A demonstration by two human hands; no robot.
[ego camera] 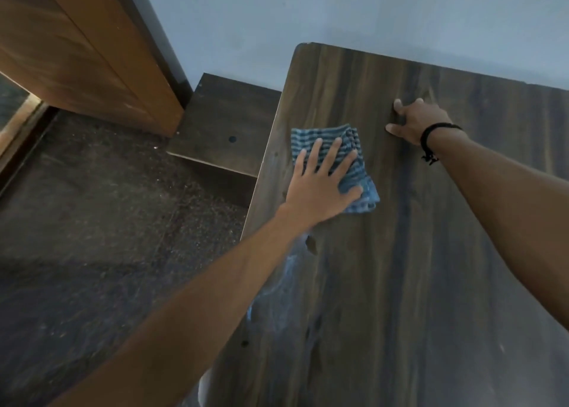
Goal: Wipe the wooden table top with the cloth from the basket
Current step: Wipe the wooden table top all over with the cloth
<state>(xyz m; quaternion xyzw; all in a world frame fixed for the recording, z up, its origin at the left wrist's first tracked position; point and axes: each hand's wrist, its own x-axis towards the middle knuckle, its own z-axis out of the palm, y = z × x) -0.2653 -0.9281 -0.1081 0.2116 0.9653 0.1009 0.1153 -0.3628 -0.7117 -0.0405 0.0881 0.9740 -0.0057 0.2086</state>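
Note:
A blue striped cloth (357,157) lies crumpled on the dark wooden table top (415,268), close to the table's left edge. My left hand (323,185) presses flat on the cloth, fingers spread across it. My right hand (415,121) rests flat on the bare wood further back and to the right, fingers apart, a black band around its wrist. Pale smears show on the wood near the left edge, below my left forearm. No basket is in view.
A low dark wooden step or box (228,120) sits against the pale wall left of the table. A brown wooden door (83,46) stands at the upper left. Dark speckled floor (92,222) fills the left side.

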